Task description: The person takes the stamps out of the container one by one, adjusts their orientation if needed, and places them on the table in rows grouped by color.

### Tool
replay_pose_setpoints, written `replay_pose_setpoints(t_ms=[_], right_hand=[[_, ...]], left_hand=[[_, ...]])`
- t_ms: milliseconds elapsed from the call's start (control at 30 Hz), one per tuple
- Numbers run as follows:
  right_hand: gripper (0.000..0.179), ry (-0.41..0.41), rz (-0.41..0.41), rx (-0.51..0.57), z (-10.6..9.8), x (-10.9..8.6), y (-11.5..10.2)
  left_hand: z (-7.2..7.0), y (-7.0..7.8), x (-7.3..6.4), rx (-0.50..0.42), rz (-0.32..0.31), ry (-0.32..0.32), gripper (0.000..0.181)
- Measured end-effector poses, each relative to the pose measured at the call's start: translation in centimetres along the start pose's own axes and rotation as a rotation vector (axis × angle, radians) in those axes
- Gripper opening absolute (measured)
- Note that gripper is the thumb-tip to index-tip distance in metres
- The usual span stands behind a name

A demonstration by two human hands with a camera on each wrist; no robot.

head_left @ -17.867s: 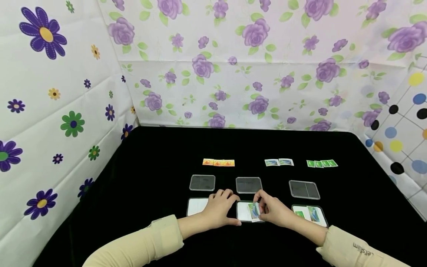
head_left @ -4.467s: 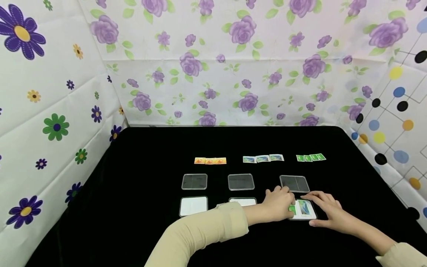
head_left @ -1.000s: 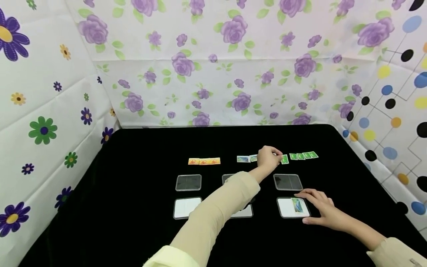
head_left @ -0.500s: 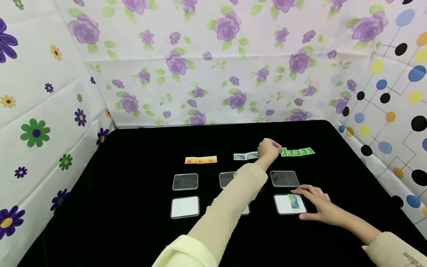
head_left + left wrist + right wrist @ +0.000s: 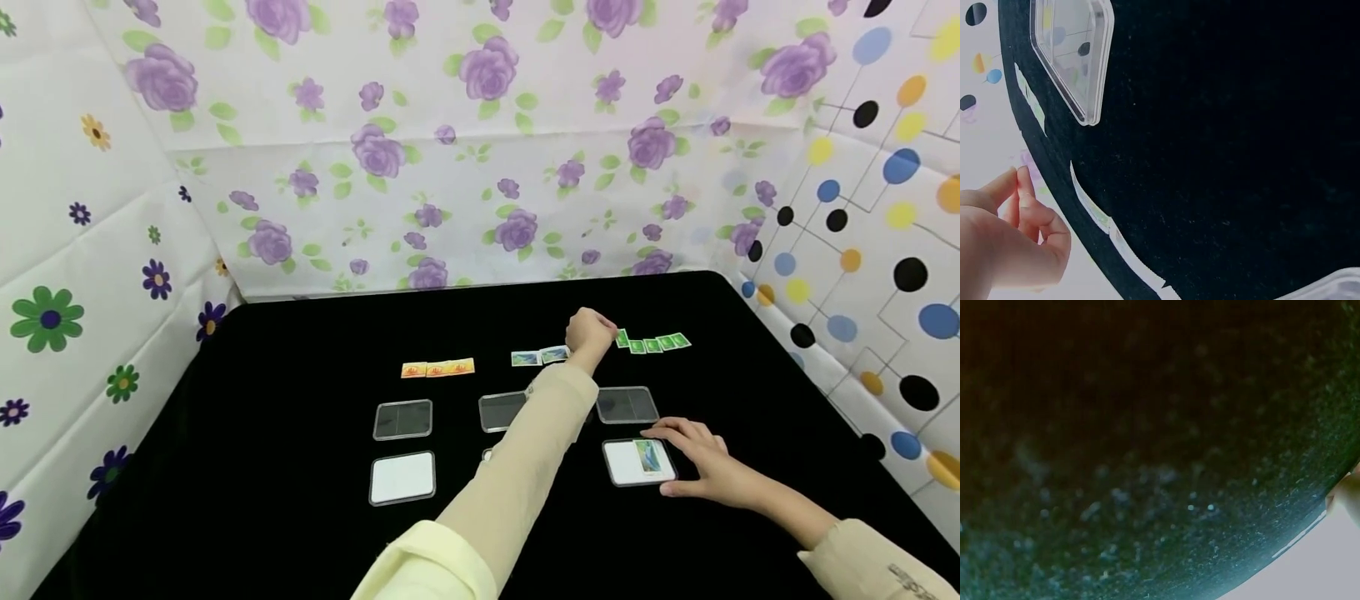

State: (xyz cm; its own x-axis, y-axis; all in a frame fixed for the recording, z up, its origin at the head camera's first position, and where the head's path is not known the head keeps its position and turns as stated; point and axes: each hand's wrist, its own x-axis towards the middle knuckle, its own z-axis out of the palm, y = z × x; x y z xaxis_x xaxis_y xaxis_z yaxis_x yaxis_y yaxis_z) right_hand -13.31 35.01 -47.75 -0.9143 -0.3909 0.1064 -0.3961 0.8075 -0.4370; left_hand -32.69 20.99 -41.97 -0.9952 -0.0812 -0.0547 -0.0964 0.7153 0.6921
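My left hand point(image 5: 590, 332) reaches to the back of the black table and pinches a small green stamp point(image 5: 622, 338) at the left end of a green stamp row point(image 5: 660, 343). In the left wrist view, the thumb and index fingertips point(image 5: 1022, 172) meet. Blue stamps point(image 5: 527, 358) lie just left of this hand, which hides part of their row. At the front right, a shallow case point(image 5: 619, 462) with a white insert holds one blue-green stamp point(image 5: 649, 457). My right hand point(image 5: 708, 462) rests at this case's right side, index finger by the far edge and thumb by the near corner.
Orange stamps point(image 5: 438, 368) form a row at the back left. Clear lids point(image 5: 403, 419) lie in a line in front of the stamp rows. Another white-lined case point(image 5: 402, 477) stands at the left front. The left sleeve point(image 5: 517, 483) covers most of the middle case.
The green stamp has gone from the right case to the green row in my left hand, shifting closer to the row. Earlier, stamps also left the middle case. My right hand stays by the right case.
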Motion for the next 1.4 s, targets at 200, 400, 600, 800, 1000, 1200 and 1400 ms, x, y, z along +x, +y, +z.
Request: replay_pose_setpoints(t_ms=[200,400,600,800,1000,1200,1400], right_hand=[[0.068,0.008,-0.011,-0.02,-0.2,0.3,0.0],[0.068,0.003,-0.005,-0.012,-0.1,0.0,-0.1],[0.068,0.013,0.0,-0.016,-0.2,0.0,-0.3],[0.069,0.006,0.002,-0.014,0.1,-0.1,-0.4],[0.068,0.0,-0.002,-0.009,0.1,0.0,-0.5],[0.068,0.0,0.005,-0.004,0.0,0.0,-0.5],[0.068,-0.002,0.017,-0.001,-0.1,-0.2,-0.4]], left_hand=[[0.9,-0.3,0.1,0.016,-0.008,0.023,0.01],[1.8,-0.7,-0.5,0.009,0.021,0.061,0.014],[1.7,-0.5,-0.1,0.03,0.015,0.087,0.013],[1.7,-0.5,0.1,0.032,-0.004,0.105,0.011],[2.1,-0.6,0.2,0.059,0.022,0.036,0.011],[1.8,-0.6,-0.3,0.133,0.106,-0.036,0.013],[1.2,-0.4,-0.8,0.178,0.159,-0.043,0.014]])
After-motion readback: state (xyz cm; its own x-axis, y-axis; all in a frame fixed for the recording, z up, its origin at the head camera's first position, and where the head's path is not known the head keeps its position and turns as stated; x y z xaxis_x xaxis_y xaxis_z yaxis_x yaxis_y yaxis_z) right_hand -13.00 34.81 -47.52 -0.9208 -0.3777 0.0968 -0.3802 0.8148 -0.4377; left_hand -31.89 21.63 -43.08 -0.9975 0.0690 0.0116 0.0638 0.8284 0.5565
